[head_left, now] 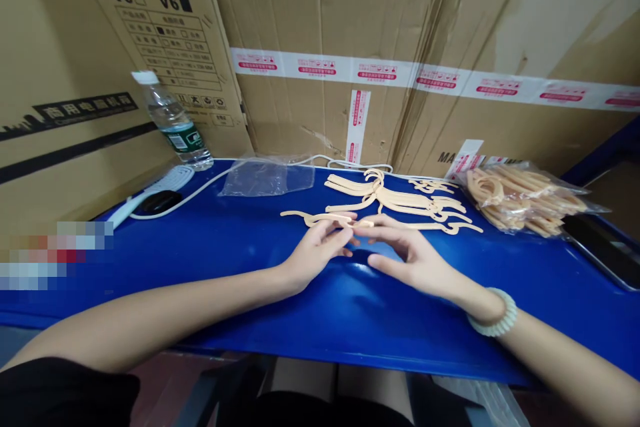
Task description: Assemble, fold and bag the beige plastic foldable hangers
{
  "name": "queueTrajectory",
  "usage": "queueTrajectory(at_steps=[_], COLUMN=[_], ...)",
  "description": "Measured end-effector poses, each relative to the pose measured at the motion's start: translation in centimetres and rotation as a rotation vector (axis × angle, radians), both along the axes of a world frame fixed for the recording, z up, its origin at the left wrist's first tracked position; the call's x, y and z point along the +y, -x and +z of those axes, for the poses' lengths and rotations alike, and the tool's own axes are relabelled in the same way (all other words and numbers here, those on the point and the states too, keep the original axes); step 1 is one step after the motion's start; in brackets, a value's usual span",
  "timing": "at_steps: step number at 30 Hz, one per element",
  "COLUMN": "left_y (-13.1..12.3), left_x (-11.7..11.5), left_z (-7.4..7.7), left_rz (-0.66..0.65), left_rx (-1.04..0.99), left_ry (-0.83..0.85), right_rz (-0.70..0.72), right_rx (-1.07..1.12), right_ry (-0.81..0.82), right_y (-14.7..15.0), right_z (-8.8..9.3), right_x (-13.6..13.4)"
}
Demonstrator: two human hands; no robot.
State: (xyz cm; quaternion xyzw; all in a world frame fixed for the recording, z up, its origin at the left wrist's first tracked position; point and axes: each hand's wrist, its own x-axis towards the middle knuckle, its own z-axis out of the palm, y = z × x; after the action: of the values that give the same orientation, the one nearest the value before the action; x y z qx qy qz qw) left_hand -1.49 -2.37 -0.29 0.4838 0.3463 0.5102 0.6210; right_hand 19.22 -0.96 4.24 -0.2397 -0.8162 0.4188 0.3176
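Note:
My left hand (pixel 320 243) is closed around a beige folding clothes hanger (pixel 295 215), whose slim end sticks out to the left. My right hand (pixel 405 250) meets the hanger's right end with its fingertips. Its thumb stands apart below, and the fingers are stretched out rather than wrapped round. Just behind both hands, several matching hangers (pixel 405 199) lie in a row on the blue table (pixel 240 310), arms and hooks overlapping. A smaller group of beige hanger pieces (pixel 431 185) lies farther back. Part of the held hanger is hidden by my fingers.
At the right, a clear bag of beige hangers (pixel 525 200) rests beside a dark phone (pixel 605 250). A flat plastic bag (pixel 267 177), white cable (pixel 215 181), hairbrush (pixel 170 179), black mouse-like object (pixel 157 202) and water bottle (pixel 175 123) are at back left. Cardboard boxes (pixel 320 20) wall the back.

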Motion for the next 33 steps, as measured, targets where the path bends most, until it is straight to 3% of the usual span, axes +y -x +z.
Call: queueTrajectory(at_steps=[4, 7, 10, 13, 17, 25, 29, 33], left_y=[-0.1, 0.0, 0.4, 0.9, 1.6, 3.4, 3.9, 4.3], left_x=[0.1, 0.1, 0.2, 0.7, 1.7, 3.8, 4.4, 4.5], left_z=[0.1, 0.2, 0.5, 0.9, 1.6, 2.8, 2.8, 2.9], left_rz=[0.086, 0.09, 0.089, 0.114, 0.187, 0.307, 0.3, 0.287], left_rx=[-0.032, -0.063, -0.021, 0.001, -0.013, -0.083, -0.16, -0.212], left_ry=[0.018, 0.048, 0.052, 0.011, -0.044, -0.102, -0.027, 0.021], right_rz=[-0.012, -0.211, -0.443, -0.468, -0.484, -0.503, -0.549, -0.499], right_rx=[-0.132, -0.232, -0.456, -0.603, -0.646, -0.514, -0.351, -0.171], right_ry=[-0.121, -0.268, -0.577, -0.642, -0.685, -0.581, -0.442, -0.327], right_y=[-0.5, -2.8, -6.0, -8.0, -8.1, -7.7, -7.9, -8.0], right_z=[0.3, 0.6, 0.0, -1.2, -2.2, -1.6, -0.4, 1.2], right_x=[0.8, 3.4, 6.8, 9.3, 10.3, 9.7, 8.3, 7.0])
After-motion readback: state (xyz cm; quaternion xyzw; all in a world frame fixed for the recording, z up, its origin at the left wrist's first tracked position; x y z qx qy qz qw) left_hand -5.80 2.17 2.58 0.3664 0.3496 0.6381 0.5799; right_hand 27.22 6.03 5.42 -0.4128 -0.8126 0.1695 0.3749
